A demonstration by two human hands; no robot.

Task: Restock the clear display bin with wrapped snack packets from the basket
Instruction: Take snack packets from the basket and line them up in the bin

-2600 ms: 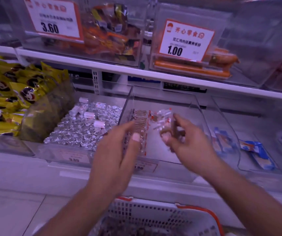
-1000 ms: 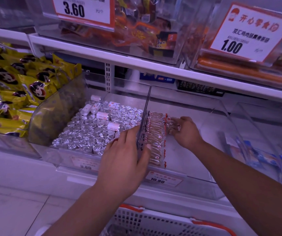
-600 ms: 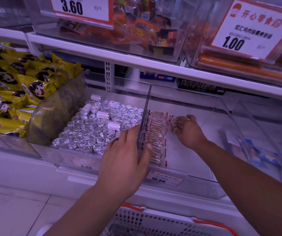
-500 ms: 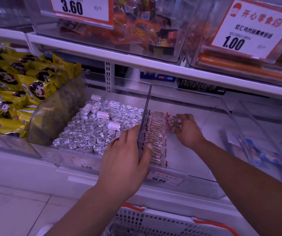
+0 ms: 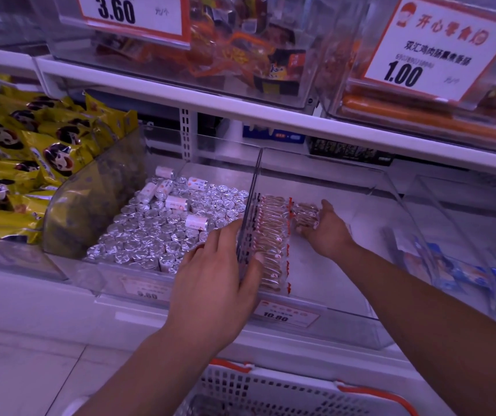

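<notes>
- Since the frame half a second back, the right hand (image 5: pixel 327 232) has drawn slightly toward the front of the clear display bin (image 5: pixel 369 322), still gripping a small bundle of wrapped snack packets (image 5: pixel 305 216); the left hand has not shifted.
- Nearest, one white basket (image 5: pixel 273 391) with orange trim is cut off by the bottom edge; its contents are too dark to make out.
- The left hand (image 5: pixel 216 283) straddles the clear divider (image 5: pixel 251 211), thumb pressing one upright row of packets (image 5: pixel 270 238); their count is unclear.
- Just left, one bin holds foil-wrapped pieces (image 5: pixel 162 232), too many to count.
- Farther up, two price signs (image 5: pixel 438 46) read 3.60 and 1.00.
</notes>
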